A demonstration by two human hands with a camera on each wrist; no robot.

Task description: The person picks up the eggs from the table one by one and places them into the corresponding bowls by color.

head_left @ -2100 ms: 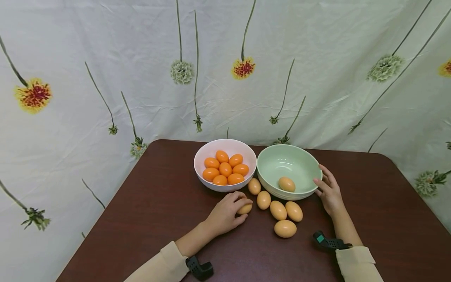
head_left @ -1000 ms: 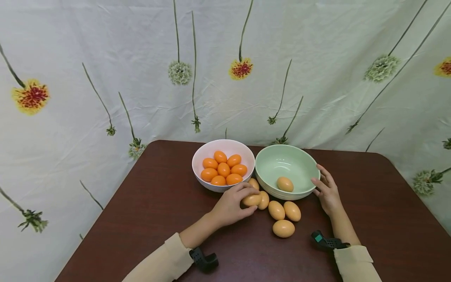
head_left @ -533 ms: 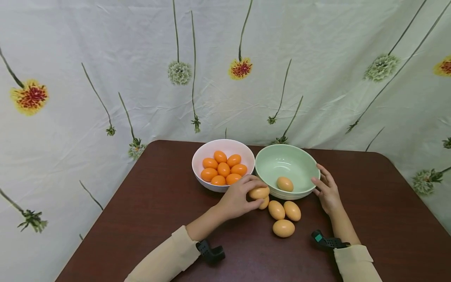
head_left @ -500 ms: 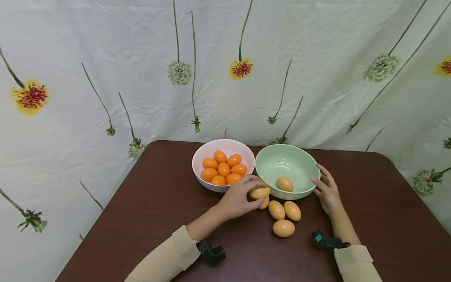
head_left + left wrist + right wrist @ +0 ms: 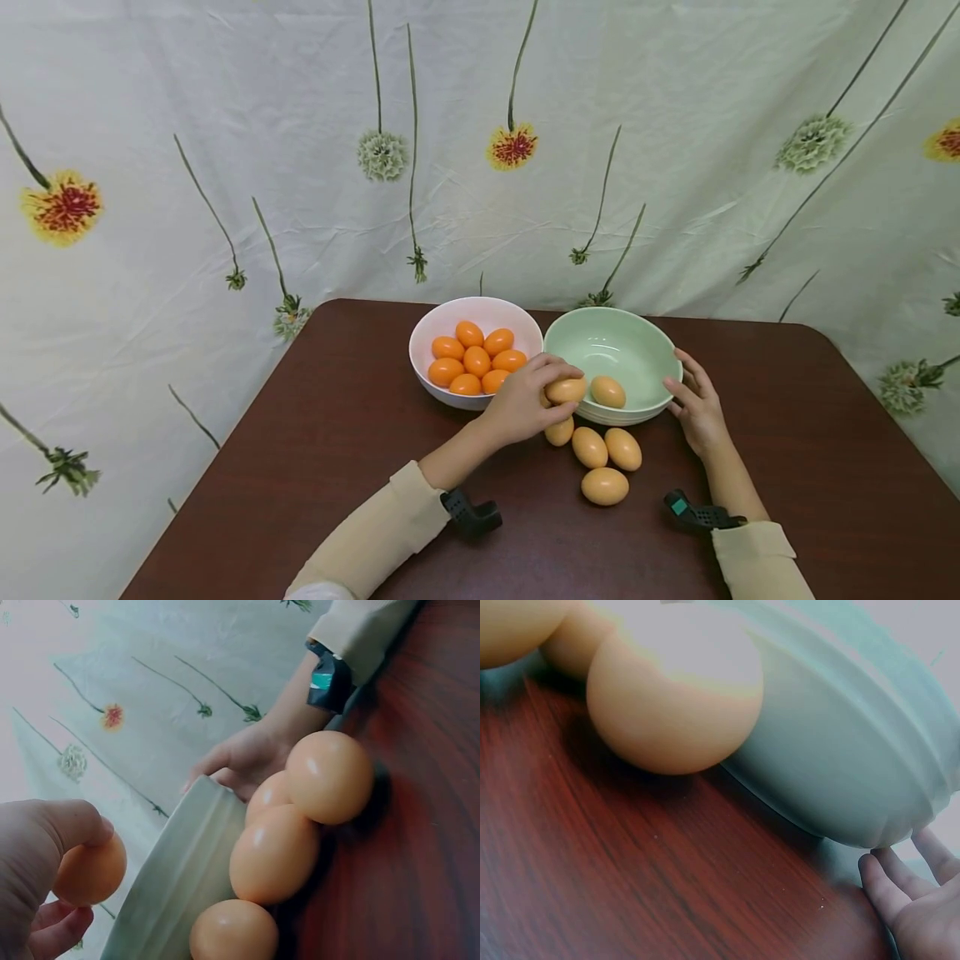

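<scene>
My left hand (image 5: 525, 402) pinches a tan egg (image 5: 566, 390) between thumb and fingers at the near left rim of the green bowl (image 5: 637, 358). The left wrist view shows that egg (image 5: 91, 871) held beside the bowl's outer wall (image 5: 180, 862). One tan egg (image 5: 608, 392) lies inside the green bowl. My right hand (image 5: 701, 410) rests its fingers and thumb against the bowl's right side; in the right wrist view the hand (image 5: 922, 900) touches the bowl's wall (image 5: 817, 750). Several tan eggs (image 5: 604, 486) lie on the table before the bowl, one partly hidden behind my left hand.
A pink-white bowl (image 5: 422, 367) with several orange eggs (image 5: 477, 361) stands directly left of the green bowl. Both are near the back edge of the dark red-brown table (image 5: 315, 467). Behind it hangs a pale cloth (image 5: 300, 100) printed with flowers.
My left hand has carried its egg from the table in front of the bowls, up and rightward to the green bowl's rim. My right hand has stayed on the bowl.
</scene>
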